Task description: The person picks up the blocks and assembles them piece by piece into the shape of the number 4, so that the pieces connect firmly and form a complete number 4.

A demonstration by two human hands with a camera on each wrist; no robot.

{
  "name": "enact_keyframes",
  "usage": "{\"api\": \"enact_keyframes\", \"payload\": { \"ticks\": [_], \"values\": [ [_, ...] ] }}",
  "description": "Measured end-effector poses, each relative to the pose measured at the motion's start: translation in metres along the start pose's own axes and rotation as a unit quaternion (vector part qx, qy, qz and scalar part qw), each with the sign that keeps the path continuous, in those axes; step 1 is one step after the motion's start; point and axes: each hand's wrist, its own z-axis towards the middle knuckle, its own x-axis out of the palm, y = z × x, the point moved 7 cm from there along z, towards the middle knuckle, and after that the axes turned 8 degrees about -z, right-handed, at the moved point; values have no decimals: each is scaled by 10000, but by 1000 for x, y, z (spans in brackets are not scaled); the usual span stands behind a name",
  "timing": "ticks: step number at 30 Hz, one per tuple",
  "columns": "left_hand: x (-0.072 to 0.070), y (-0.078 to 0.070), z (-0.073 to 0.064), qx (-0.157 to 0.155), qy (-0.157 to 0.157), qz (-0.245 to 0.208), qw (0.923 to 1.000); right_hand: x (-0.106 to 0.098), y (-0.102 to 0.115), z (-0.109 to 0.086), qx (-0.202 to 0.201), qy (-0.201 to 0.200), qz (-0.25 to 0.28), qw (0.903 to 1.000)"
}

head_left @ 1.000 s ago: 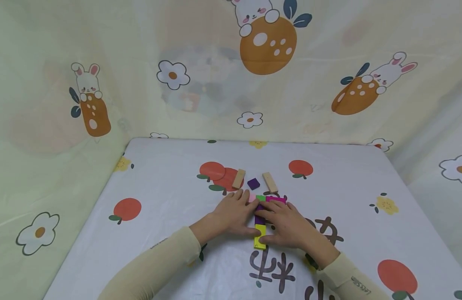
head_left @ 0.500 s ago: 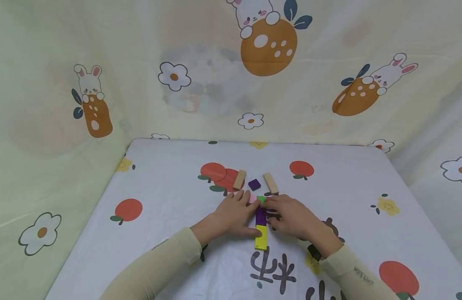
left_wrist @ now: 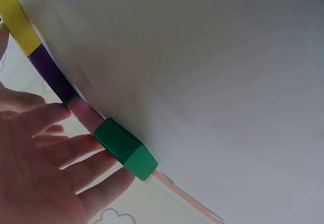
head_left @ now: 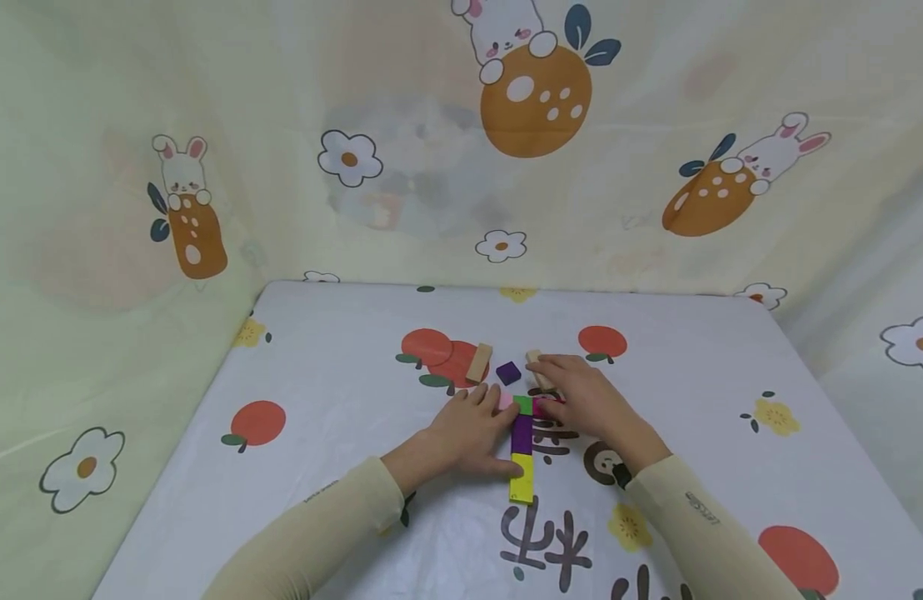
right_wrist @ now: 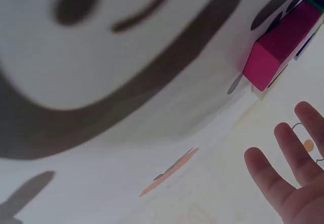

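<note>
A line of coloured blocks lies on the table: a yellow block (head_left: pixel 521 487), a purple block (head_left: pixel 521 435) and a green block (head_left: pixel 522 406) at its far end. A pink block (head_left: pixel 505 401) adjoins the green one on the left, a magenta block (right_wrist: pixel 283 44) on the right. In the left wrist view a dark green block (left_wrist: pixel 121 145) follows the pink one. My left hand (head_left: pixel 465 435) rests along the left side, fingertips at the blocks, thumb by the yellow one. My right hand (head_left: pixel 592 404) has its fingers extended over a wooden block (head_left: pixel 535 357), partly hiding it.
A second wooden block (head_left: pixel 479 363) and a loose purple block (head_left: pixel 509 373) lie beyond the line. The white tablecloth (head_left: pixel 341 350) bears printed fruit and lettering. A patterned curtain (head_left: pixel 416 250) hangs behind the table's far edge.
My right hand has left the right side of the block line and moved away from me to the right-hand wooden block. My left hand stays in place.
</note>
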Motion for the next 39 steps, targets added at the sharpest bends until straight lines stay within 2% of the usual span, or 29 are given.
{"api": "enact_keyframes", "payload": {
  "ticks": [7,16,24,39],
  "values": [
    [3,2,0,-23,17,-4,10000,6,-4,17,8,52,-97,9999],
    [2,3,2,-102,91,-18,9999,16,-17,33,288,265,-103,9992],
    [4,4,1,-51,100,-29,9999,23,-19,39,421,622,87,9971],
    [3,3,0,-29,56,-23,10000,27,-21,46,231,889,49,9958]
  ]
}}
